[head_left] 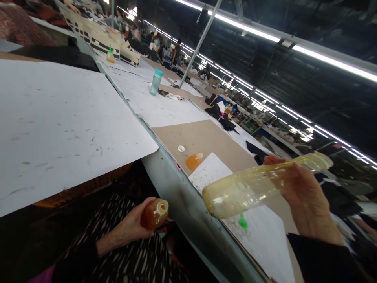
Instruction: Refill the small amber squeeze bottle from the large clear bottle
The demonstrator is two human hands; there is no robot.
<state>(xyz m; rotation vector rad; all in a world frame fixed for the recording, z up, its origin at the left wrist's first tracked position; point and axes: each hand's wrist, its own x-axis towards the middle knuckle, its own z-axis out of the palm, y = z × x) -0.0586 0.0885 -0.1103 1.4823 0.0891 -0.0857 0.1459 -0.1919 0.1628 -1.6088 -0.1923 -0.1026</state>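
My left hand [129, 228] is closed around a small open bottle [153, 214] of amber liquid, held low over my lap beside the table's metal edge [176, 188]. Higher up and to the right, my right hand [303, 196] grips a large clear plastic bottle [247, 188] with a yellowish film inside. That bottle lies nearly on its side, its base pointing toward the small one. On the table beyond lie a small orange bottle [194, 160] on its side, a white cap [181, 148] and a green nozzle cap [243, 223] on white paper.
A large white sheet [59, 125] covers the table at left. A teal-capped bottle [155, 81] and a yellow glue bottle [110, 56] stand further along. Black fabric pieces [220, 116] lie on the long table. Other workers sit far back.
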